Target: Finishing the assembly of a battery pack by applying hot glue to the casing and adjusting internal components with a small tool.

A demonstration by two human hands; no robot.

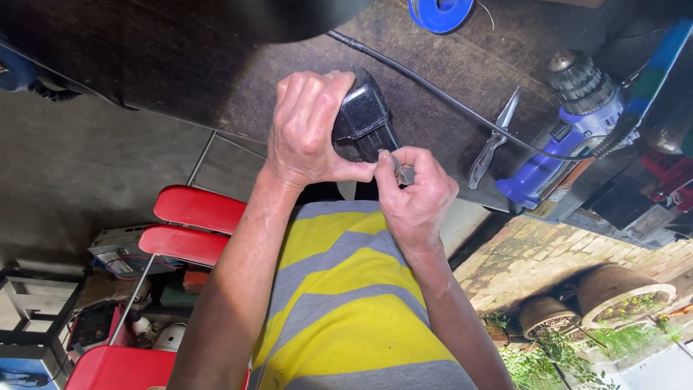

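My left hand point(310, 130) grips a black, boxy plastic housing point(366, 115) at the edge of a dark wooden workbench point(180, 58). My right hand point(415, 191) pinches a small grey metal part point(404, 173) against the lower side of the housing, thumb and forefinger closed on it. Both hands meet just above my yellow and grey striped shirt.
A blue corded drill point(570, 130) lies at the right of the bench, its black cable point(433, 90) running across the top. Grey pliers point(494, 141) lie beside it. A blue tape roll point(439, 11) sits at the far edge. Red chairs point(191, 224) stand to the left below.
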